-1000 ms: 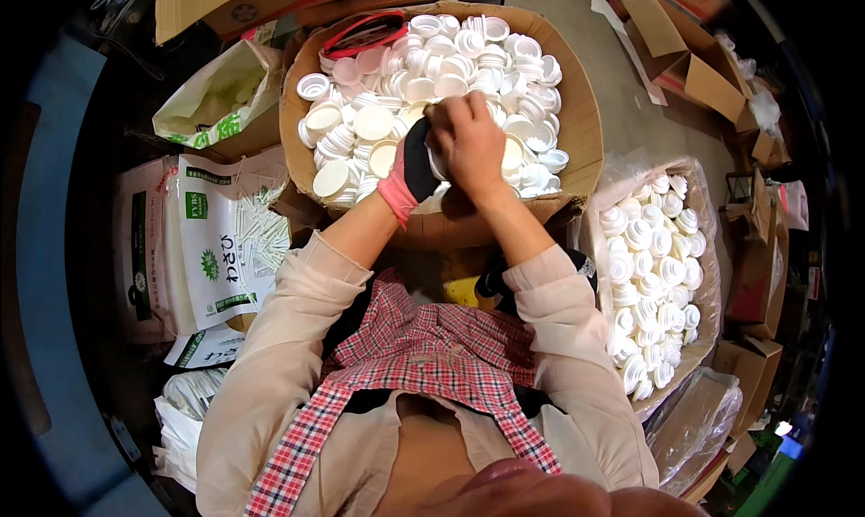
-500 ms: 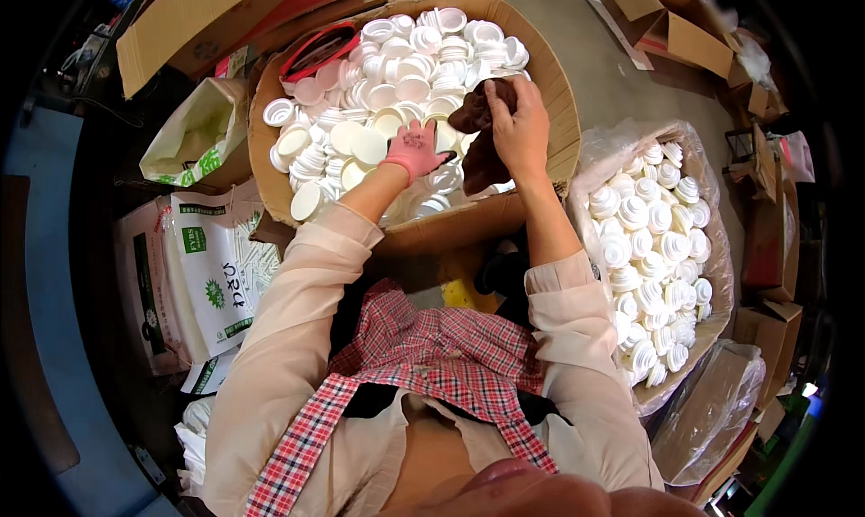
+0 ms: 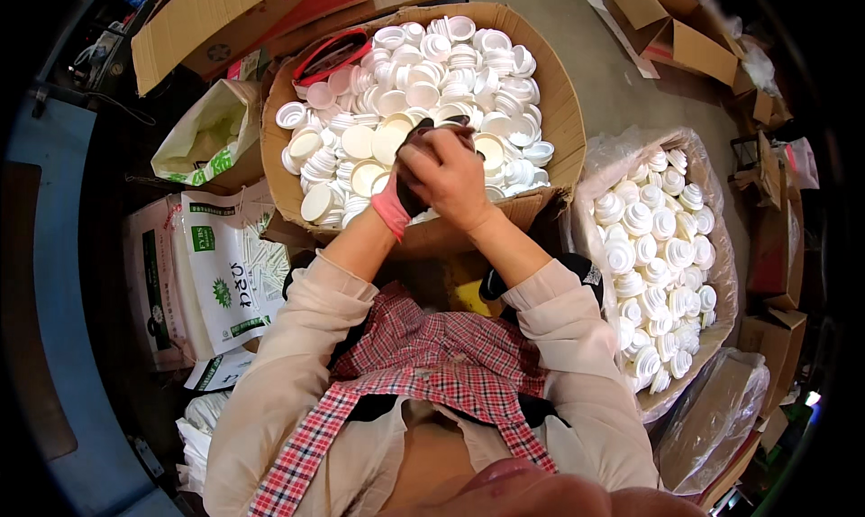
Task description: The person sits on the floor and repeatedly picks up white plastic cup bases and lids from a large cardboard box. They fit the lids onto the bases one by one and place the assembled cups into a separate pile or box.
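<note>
Over the near side of a large cardboard box (image 3: 568,152) full of round white plastic caps (image 3: 422,94), my two hands are pressed together. My right hand (image 3: 448,176), bare, is closed over the front of my left hand (image 3: 396,204). The left wears a pink glove with a black palm, and its fingers are mostly covered by the right. Small dark brown patches of limp cloth (image 3: 464,131) show at the right fingers; the rest of it is hidden. A red-rimmed dark object (image 3: 332,56) lies on the caps at the far left.
To the right stands a plastic-lined box (image 3: 712,337) of white stepped caps. White printed bags (image 3: 212,283) and an open pale sack (image 3: 203,134) are at the left. Open cartons (image 3: 703,53) stand at the far right. A blue surface (image 3: 63,274) edges the left side.
My right hand has come left and down, bringing the brown cloth to my left hand. The left has lifted off the caps, turned, and met it; the cloth no longer hangs spread out.
</note>
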Tool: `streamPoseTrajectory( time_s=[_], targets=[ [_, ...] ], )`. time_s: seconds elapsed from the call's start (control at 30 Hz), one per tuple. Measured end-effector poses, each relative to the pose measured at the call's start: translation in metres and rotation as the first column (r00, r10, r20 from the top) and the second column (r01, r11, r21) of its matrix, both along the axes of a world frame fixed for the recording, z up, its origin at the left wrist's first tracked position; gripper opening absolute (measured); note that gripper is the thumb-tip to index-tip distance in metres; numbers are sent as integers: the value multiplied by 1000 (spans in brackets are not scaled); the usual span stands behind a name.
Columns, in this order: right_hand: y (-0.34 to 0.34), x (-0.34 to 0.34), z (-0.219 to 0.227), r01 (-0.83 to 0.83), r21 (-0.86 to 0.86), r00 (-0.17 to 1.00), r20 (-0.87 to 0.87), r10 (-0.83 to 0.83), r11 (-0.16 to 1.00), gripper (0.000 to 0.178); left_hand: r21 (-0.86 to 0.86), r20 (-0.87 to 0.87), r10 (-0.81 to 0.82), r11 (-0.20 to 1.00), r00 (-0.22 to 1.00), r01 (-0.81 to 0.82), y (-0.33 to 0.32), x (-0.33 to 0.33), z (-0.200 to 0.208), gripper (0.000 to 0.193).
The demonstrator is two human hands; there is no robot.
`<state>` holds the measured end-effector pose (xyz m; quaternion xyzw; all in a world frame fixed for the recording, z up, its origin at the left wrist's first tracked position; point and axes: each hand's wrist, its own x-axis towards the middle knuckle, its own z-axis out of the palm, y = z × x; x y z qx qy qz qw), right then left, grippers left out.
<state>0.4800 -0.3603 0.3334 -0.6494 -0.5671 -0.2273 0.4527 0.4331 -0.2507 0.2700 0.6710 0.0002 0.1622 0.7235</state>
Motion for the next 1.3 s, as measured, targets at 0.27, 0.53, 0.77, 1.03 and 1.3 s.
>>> streamPoseTrajectory(
  time_s=[0.27, 0.53, 0.77, 1.03, 1.3],
  targets=[
    [9, 16, -2, 232, -344, 788, -483, -383, 910, 21, -5, 75, 272, 962, 959, -273, -10, -28, 42, 35],
    [-30, 73, -4, 180, -151, 611, -757, -231, 972, 23, 973, 148, 700, 25, 699, -231, 96, -1, 7, 56],
    [-39, 87, -2, 282, -244, 703, -605, -373, 928, 21, 954, -300, 372, 119, 878, 275, 51, 81, -62, 41],
    [-44, 86, 6, 211, -244, 700, -639, -321, 947, 22, 971, -189, 206, -107, 960, 214, 42, 84, -53, 23],
    [-26, 58, 3, 59, -158, 878, -462, -127, 986, 17, 489, 226, 205, 822, 952, -293, 47, 18, -8, 27]
  ],
)
